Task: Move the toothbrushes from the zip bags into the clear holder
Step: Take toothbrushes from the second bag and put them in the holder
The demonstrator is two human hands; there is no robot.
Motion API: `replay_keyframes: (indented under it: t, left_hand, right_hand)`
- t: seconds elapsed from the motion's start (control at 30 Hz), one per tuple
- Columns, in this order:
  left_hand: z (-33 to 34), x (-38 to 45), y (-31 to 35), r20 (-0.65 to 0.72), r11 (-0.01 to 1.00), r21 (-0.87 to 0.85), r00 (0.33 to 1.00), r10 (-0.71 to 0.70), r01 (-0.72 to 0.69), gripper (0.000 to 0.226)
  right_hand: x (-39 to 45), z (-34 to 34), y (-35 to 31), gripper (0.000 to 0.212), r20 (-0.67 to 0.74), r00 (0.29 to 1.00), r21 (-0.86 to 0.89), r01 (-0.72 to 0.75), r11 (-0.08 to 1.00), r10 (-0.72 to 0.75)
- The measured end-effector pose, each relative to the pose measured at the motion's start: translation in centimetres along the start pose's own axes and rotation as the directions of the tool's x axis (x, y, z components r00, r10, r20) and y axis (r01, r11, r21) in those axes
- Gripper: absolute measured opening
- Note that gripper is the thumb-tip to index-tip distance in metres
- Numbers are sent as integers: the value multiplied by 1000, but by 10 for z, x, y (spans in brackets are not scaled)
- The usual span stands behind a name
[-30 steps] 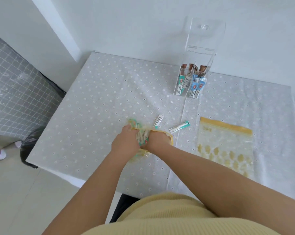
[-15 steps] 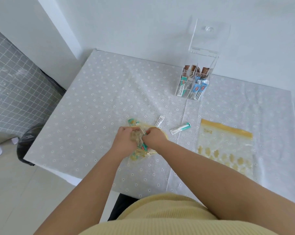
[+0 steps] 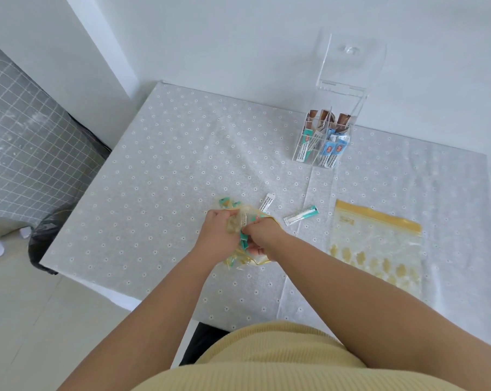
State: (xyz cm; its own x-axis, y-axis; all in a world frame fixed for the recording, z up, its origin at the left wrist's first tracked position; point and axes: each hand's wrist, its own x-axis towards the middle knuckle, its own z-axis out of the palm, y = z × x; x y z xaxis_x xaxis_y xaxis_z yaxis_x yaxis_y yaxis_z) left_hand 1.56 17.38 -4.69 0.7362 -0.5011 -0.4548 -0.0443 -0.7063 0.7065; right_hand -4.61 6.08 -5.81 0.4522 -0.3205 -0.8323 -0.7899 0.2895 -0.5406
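A crumpled yellow-trimmed zip bag (image 3: pixel 240 218) with teal wrapped toothbrushes lies mid-table between my hands. My left hand (image 3: pixel 217 235) grips the bag's left side. My right hand (image 3: pixel 262 235) reaches into it, fingers curled round teal packets. Two wrapped toothbrushes lie loose beyond the bag: a white one (image 3: pixel 267 202) and a teal-ended one (image 3: pixel 300 216). The clear holder (image 3: pixel 327 131), lid open, stands at the back and holds several packets. A second, flat zip bag (image 3: pixel 376 244) lies to the right.
The table (image 3: pixel 159 170) has a dotted white cloth; its left and near edges drop to the floor. A white wall runs behind the holder. A grey checked cover (image 3: pixel 27 136) and a dark bin bag (image 3: pixel 45 238) sit left of the table.
Both hands have drawn slightly toward me with the bag, which is more bunched up. My right hand has worked deeper into it. The loose toothbrushes have not moved.
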Motion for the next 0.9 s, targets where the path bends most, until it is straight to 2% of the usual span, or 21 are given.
replay_keyframes:
  t: [0.17, 0.27, 0.3, 0.37, 0.5, 0.57, 0.63, 0.73, 0.83, 0.9]
  left_hand:
    - [2, -2, 4, 24, 1000, 2, 1000, 6, -6, 57]
    - [3, -4, 7, 43, 1000, -8, 999, 21, -21, 57]
    - [3, -5, 8, 50, 1000, -10, 998, 28, -28, 57]
    - [5, -5, 9, 60, 999, -13, 997, 39, -39, 59]
    - [10, -5, 11, 63, 999, 16, 997, 46, -47, 64]
    - [14, -5, 14, 50, 996, 75, 998, 42, -45, 64]
    - [16, -4, 18, 15, 983, 181, 999, 39, -41, 62]
    - [14, -1, 21, -26, 960, 276, 998, 49, -39, 59]
    - [11, 3, 20, -23, 960, 277, 998, 50, -41, 58]
    - [9, 5, 19, -17, 963, 266, 999, 48, -41, 58]
  right_hand:
    - [-7, -5, 1, 7, 140, 988, 127, -80, 989, 62]
    - [-7, -7, 4, 3, 87, 996, 163, -23, 986, 9]
    - [-6, -7, 5, 3, 38, 999, 140, 18, 990, -24]
    - [-5, -8, 6, 18, -70, 993, 53, 97, 994, -93]
    - [-10, -16, 3, 31, -211, 955, -235, 158, 959, -209]
    - [-14, -18, 2, 30, -229, 921, -411, 203, 889, -316]
    - [-20, -19, 3, 24, -197, 900, -504, 246, 828, -388]
    - [-24, -27, 7, 29, -190, 862, -503, 327, 800, -471]
    - [-26, -39, 10, 24, -229, 818, -441, 397, 805, -528]
    - [-30, -48, 10, 22, -247, 813, -414, 404, 816, -528]
